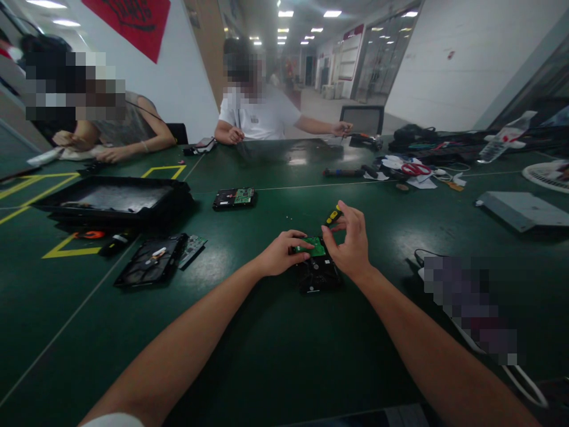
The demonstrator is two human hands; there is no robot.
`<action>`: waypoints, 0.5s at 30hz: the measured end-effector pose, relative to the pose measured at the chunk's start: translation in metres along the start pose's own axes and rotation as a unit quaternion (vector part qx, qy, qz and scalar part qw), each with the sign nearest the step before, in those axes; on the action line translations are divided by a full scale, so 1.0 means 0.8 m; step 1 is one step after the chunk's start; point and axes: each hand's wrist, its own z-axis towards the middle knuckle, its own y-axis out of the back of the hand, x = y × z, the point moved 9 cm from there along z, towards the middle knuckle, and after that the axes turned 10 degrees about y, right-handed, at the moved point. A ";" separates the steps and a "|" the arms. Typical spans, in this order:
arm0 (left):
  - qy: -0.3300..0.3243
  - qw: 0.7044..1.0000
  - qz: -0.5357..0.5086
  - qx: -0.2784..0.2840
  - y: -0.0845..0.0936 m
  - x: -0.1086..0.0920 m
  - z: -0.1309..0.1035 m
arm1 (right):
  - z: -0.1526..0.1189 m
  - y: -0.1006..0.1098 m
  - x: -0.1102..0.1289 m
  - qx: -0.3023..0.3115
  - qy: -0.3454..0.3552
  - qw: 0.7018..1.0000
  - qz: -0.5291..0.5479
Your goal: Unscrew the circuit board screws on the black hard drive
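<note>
A black hard drive with a green circuit board lies flat on the green table, in front of me. My left hand rests on its left side, fingers bent over the green board; what its fingertips grip, if anything, is too small to tell. Between the fingers of my right hand is a yellow and black screwdriver, tilted, its handle up. The tip of the screwdriver is hidden by my fingers, above the board's right edge.
Black trays stand at the left, near an opened drive and a loose board. Another drive lies farther back. Two people sit across the table. At right are a grey metal box, cables and a bottle.
</note>
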 end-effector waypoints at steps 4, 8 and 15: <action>-0.001 1.000 0.000 -0.001 -0.001 0.001 0.000 | 0.001 0.000 0.001 0.002 -0.001 1.000 0.004; 0.000 1.000 0.004 0.000 -0.001 0.002 0.000 | 0.001 0.002 0.002 -0.004 0.002 1.000 0.000; 0.003 1.000 0.002 0.003 -0.002 0.004 0.000 | -0.002 -0.006 -0.001 0.016 -0.004 1.000 0.011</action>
